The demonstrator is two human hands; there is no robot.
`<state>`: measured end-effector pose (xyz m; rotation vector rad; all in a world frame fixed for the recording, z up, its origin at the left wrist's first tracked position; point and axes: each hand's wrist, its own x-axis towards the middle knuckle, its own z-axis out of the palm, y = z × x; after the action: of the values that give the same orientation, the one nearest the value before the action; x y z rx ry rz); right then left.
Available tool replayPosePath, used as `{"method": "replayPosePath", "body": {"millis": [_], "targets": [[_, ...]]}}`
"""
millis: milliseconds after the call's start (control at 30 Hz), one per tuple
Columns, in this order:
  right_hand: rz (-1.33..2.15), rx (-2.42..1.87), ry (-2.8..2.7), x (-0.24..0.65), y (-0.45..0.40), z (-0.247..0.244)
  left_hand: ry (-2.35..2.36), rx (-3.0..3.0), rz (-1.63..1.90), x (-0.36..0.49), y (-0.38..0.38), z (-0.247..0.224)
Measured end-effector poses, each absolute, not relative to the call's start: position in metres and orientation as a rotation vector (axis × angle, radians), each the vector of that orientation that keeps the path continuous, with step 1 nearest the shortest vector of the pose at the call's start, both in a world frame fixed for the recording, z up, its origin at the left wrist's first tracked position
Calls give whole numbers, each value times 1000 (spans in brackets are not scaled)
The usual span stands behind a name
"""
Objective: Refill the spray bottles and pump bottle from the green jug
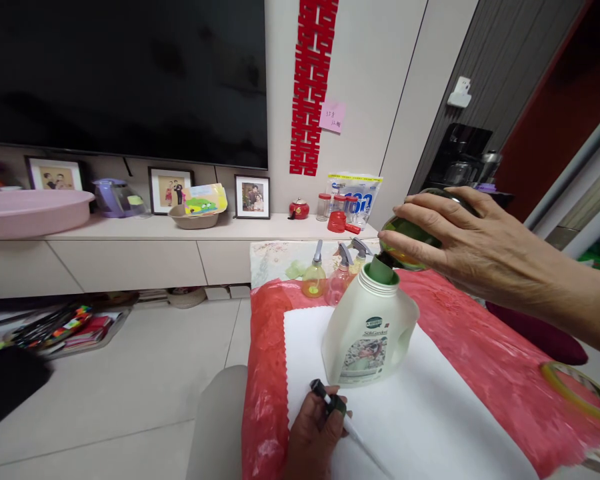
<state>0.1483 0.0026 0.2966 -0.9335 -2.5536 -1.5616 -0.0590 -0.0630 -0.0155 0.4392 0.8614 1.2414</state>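
Note:
My right hand point(460, 230) grips a dark green bottle point(413, 235), tipped so that its neck meets the open mouth of a pale green detergent jug point(375, 333). Whether liquid is flowing cannot be made out. The jug stands upright on a white sheet point(430, 400) with a scalloped edge. Just in front of it, my left hand point(320, 423) is closed around a black pump head point(329, 398) with a long, pale dip tube hanging toward the lower right. Behind the jug stand several spray bottles point(314, 277) with grey triggers.
Red plastic film point(267, 347) covers the table under the sheet. A roll of yellow tape point(580, 390) lies at the right. Along the wall, a low cabinet point(130, 260) bears picture frames point(253, 197), a pink basin point(30, 212) and a red scoop point(337, 222).

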Motion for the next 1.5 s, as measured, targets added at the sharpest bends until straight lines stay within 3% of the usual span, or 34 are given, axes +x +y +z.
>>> {"method": "replayPosePath", "body": {"millis": [467, 767, 933, 1167, 1300, 1500], "targets": [[-1720, -887, -2515, 144, 0, 293, 854, 451, 1239, -60, -62, -15], [-1620, -1001, -2534, 142, -1, 285, 869, 445, 1249, -58, -62, -18], [-1318, -1244, -2429, 162, 0, 270, 864, 441, 1260, -57, -61, -20], [-482, -1540, -2295, 203, -55, 241, 775, 322, 1245, -75, -64, 10], [-182, -1551, -2310, 205, -94, 186, 712, 275, 1295, -94, -58, 32], [-33, -1652, -2345, 190, -131, 94, 706, 360, 1416, -105, -56, 53]]}}
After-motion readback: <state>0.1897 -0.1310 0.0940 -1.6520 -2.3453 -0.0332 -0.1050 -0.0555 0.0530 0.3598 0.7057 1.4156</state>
